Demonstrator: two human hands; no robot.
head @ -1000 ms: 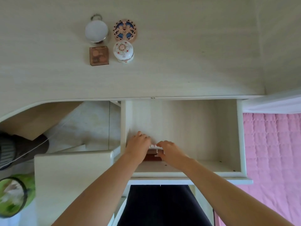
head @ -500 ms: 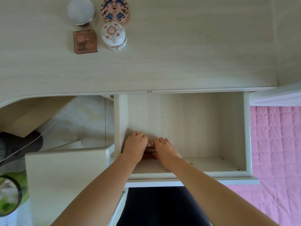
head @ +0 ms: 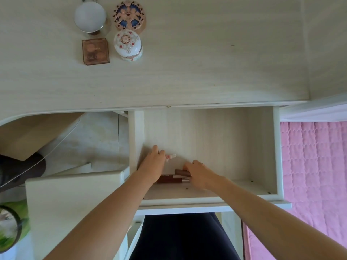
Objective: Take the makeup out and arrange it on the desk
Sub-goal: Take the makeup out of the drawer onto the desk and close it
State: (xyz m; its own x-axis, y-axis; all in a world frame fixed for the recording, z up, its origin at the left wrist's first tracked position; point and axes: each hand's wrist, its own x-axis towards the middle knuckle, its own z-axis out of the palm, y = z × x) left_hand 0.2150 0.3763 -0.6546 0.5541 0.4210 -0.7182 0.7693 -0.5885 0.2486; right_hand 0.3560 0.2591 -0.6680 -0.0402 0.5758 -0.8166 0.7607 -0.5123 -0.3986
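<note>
Both my hands reach into the open drawer (head: 276,147) under the desk (head: 187,76). My left hand (head: 155,162) grips a small white and pink item (head: 170,157) that pokes out past its fingers. My right hand (head: 199,173) grips a brown tube (head: 181,172). Another dark red-brown tube (head: 170,179) lies on the drawer floor between my wrists. At the back left of the desk stand a white round jar (head: 90,16), a patterned round compact (head: 129,15), a brown square palette (head: 95,51) and a white egg-shaped box (head: 127,44).
A low white cabinet (head: 75,199) stands left of the drawer. A pink quilted bed (head: 315,166) is on the right. A green-rimmed round object (head: 11,224) sits at the lower left, a dark object (head: 18,171) with a thin cable above it.
My hands were close together over the tubes; now they have parted, the left one up and left with the small white-pink item, the right one on a brown tube.
</note>
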